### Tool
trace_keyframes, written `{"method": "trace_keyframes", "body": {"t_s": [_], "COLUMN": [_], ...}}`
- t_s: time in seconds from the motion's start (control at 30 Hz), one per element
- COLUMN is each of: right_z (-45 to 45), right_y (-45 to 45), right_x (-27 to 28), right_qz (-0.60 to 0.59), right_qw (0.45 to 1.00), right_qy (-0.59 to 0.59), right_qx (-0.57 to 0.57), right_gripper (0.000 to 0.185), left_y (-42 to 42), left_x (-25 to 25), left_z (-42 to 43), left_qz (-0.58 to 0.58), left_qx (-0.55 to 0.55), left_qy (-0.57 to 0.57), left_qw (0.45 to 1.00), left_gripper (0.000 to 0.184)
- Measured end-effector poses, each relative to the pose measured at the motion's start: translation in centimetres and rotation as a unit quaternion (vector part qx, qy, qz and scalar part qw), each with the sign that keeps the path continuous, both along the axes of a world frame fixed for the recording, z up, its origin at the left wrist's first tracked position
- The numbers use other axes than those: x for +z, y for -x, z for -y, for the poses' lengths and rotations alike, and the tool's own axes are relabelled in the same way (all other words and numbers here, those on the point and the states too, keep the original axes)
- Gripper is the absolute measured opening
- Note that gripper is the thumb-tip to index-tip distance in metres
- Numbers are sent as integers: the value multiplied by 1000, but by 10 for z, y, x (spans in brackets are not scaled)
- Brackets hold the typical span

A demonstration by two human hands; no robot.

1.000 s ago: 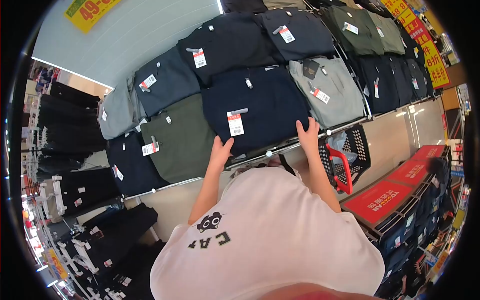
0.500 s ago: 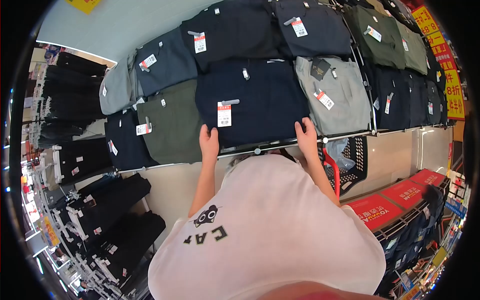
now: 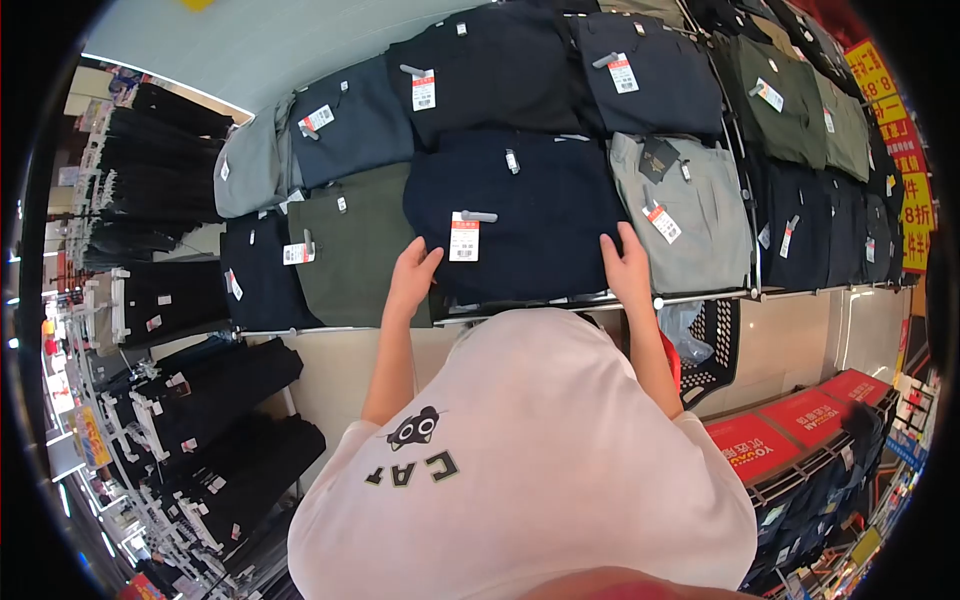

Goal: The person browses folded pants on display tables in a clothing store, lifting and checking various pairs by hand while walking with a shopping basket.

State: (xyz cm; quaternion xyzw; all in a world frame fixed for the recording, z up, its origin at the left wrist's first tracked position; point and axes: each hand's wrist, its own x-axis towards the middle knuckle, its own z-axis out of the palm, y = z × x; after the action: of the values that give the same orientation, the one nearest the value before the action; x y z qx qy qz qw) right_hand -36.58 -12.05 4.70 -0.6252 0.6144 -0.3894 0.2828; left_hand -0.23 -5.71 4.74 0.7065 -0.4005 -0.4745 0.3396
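Folded navy trousers [image 3: 550, 220] lie on the sloping display rack, with a red and white price tag [image 3: 464, 238] near their lower left. At their lower left corner is my left hand [image 3: 412, 275], thumb and fingers apart. My right hand [image 3: 627, 265] rests at the lower right edge, its fingers likewise apart. Neither hand is closed round the cloth. Olive folded trousers [image 3: 355, 245] lie left of the navy pair, and light grey ones [image 3: 690, 225] with a dark label lie to the right.
More folded trousers [image 3: 490, 75] fill the upper row. Below the rack's right part stands a black basket [image 3: 715, 350] with a plastic bag. Dark clothes [image 3: 225, 400] hang at the left. Red sign boards [image 3: 755, 445] top another rack at the lower right.
The view has shifted over the rack. Both hands stay beside the navy trousers' lower corners, with the left hand's thumb and fingers now spread wider than half a second ago.
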Motion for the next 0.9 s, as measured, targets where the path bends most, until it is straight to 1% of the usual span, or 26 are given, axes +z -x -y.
{"method": "trace_keyframes", "body": {"t_s": [0.03, 0.07, 0.1, 0.13, 0.17, 0.2, 0.23, 0.27, 0.3, 0.33, 0.37, 0.4, 0.43, 0.5, 0.53, 0.57, 0.6, 0.63, 0.67, 0.73, 0.77, 0.8, 0.83, 0.87, 0.9], "right_z": [1, 0, -2, -3, -5, -8, -6, -1, 1, 0, 14, 28, 48, 94, 121, 143, 163, 180, 191, 183, 177, 171, 165, 157, 145], "right_y": [0, -3, -3, 0, 7, 19, 21, 22, 20, 20, 24, 15, 10, -17, -29, -47, -66, -80, -93, -113, -112, -110, -106, -93, -72], "right_x": [15, 38, 28, 14, 4, -6, -5, -4, 7, 13, 4, 24, 18, 21, 16, 15, 7, -4, -15, 1, 11, 18, 20, 17, 10], "right_qz": [65, 124, 85, 45, 44, -55, -153, -152, -67, 19, 38, 40, 34, 27, 8, -28, 9, -38, -157, -302, -303, -250, -197, -113, -29], "right_qw": [997, 989, 996, 998, 998, 993, 961, 963, 981, 989, 993, 997, 999, 998, 998, 997, 998, 996, 984, 946, 946, 961, 974, 983, 981], "right_qy": [-36, -86, -32, 23, 25, -99, -218, -212, -179, -145, -100, -48, -3, 56, 42, 38, 26, 47, 59, -43, -41, -36, -30, 40, 109], "right_qx": [-2, -2, -15, -27, -28, 22, 72, 72, 24, -26, -48, -41, -24, 19, 50, 53, 57, 62, 63, 109, 109, 110, 109, 137, 161], "right_gripper": [38, 38, 33, 28, 28, 24, 20, 20, 19, 18, 19, 20, 25, 34, 40, 43, 47, 48, 46, 41, 41, 36, 32, 28, 25], "left_y": [4, 6, 0, -11, -25, -33, -34, -40, -49, -51, -54, -64, -61, -60, -55, -49, -43, -37, -33, -27, -23, -20, -18, -22, -25], "left_x": [28, 44, 46, 29, -1, -17, -13, -10, -7, 3, 13, 9, 23, 22, 22, 20, 15, 9, 4, -1, -4, -6, -10, -13, -4], "left_z": [4, 4, 3, 1, -2, -4, -2, 4, 6, 9, 19, 32, 49, 91, 114, 137, 160, 179, 192, 208, 207, 202, 192, 179, 158], "left_qz": [-43, -85, -94, -96, -83, -69, -5, -3, -24, -47, -73, -60, -25, 4, -6, -24, -19, -14, -16, 29, 51, 72, 90, 89, 53], "left_qx": [14, 27, 7, 4, -52, -107, -153, -152, -125, -99, -47, -35, -17, 32, 44, 62, 62, 63, 62, -57, -77, -96, -95, -96, -77], "left_qy": [38, 72, 61, 63, -32, -126, -195, -189, -166, -143, -117, -73, -35, 50, 99, 124, 123, 123, 124, -6, 5, 16, 79, 80, 114], "left_qw": [998, 993, 994, 993, 995, 984, 969, 970, 978, 984, 989, 995, 999, 998, 994, 990, 990, 990, 990, 998, 996, 993, 988, 988, 989], "left_gripper": [15, 16, 18, 18, 19, 22, 22, 22, 23, 24, 26, 25, 25, 33, 36, 38, 39, 41, 41, 43, 43, 43, 42, 42, 41]}}
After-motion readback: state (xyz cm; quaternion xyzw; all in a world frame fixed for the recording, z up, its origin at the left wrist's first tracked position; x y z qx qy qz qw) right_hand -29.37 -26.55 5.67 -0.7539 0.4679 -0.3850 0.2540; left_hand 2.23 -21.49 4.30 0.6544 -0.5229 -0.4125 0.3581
